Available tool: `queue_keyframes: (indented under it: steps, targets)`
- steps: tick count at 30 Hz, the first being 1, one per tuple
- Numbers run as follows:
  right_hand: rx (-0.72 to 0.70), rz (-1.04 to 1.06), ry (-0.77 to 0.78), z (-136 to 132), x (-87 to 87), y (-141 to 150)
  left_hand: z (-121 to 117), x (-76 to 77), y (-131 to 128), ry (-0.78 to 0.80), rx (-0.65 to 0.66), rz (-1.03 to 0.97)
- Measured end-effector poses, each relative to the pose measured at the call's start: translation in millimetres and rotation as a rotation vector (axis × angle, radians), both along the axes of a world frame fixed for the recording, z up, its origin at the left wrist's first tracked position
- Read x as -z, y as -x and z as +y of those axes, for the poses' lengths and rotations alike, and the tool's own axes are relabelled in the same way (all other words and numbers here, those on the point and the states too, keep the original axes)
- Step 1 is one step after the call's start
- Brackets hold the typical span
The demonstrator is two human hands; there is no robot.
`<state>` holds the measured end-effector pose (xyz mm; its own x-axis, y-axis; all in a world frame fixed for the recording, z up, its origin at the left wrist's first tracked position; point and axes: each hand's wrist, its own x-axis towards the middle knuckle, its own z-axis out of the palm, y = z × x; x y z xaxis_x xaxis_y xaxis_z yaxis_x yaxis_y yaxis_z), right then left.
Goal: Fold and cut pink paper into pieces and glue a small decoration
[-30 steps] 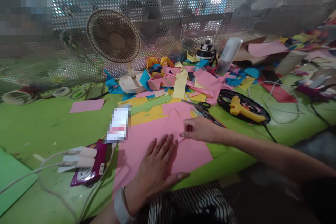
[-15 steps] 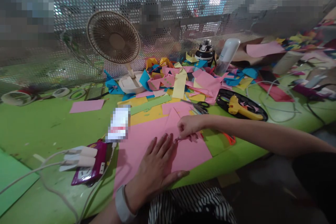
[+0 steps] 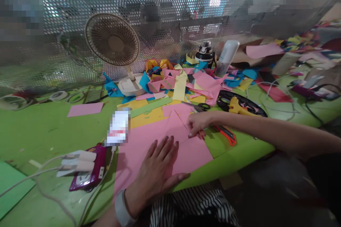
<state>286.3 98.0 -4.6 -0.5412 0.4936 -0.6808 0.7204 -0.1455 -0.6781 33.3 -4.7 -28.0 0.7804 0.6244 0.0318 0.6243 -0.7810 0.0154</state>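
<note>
A large pink paper sheet (image 3: 133, 149) lies on the green table at its front edge. My left hand (image 3: 160, 163) rests flat on it, fingers stretched and thumb out to the right. My right hand (image 3: 198, 124) is closed, its thumb tip pressed to the sheet near a thin line running between the hands. Whether anything is inside the curled fingers is hidden. A folded or overlapping pointed pink piece shows just beyond the hands. Right of the right hand lies an orange-red handled tool (image 3: 226, 136), partly covered by the forearm; dark scissors (image 3: 199, 107) lie behind the hand.
A phone (image 3: 118, 127) and a purple power strip (image 3: 89, 172) with white plugs and cables stand left. Behind are a fan (image 3: 115, 42), a heap of coloured paper pieces (image 3: 170, 79), a bottle (image 3: 205, 53), and a black tray (image 3: 223, 101) with a yellow glue gun (image 3: 239, 106).
My right hand has slid to the right over the pink sheet. The left hand stays flat in place. The view has shifted slightly, and more of the orange-red tool shows.
</note>
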Motion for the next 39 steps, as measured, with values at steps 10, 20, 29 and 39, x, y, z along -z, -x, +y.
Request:
queue_keyframes:
  steps: [10, 20, 29, 39]
  targets:
    - [0.032, -0.008, -0.089, 1, -17.4, -4, 1, 5.4, 3, 0.018, 0.02, -0.057]
    - [-0.059, 0.031, 0.111, 2, 9.6, 22, 1, -20.5, 10, 0.153, 0.058, -0.058]
    - [-0.074, 0.053, 0.117, 3, 13.7, 20, 36, -44.4, -23, 0.709, -0.432, -0.339]
    - [-0.096, 0.066, 0.142, 6, 15.9, 17, 63, -29.9, -34, 1.212, -0.442, -0.263]
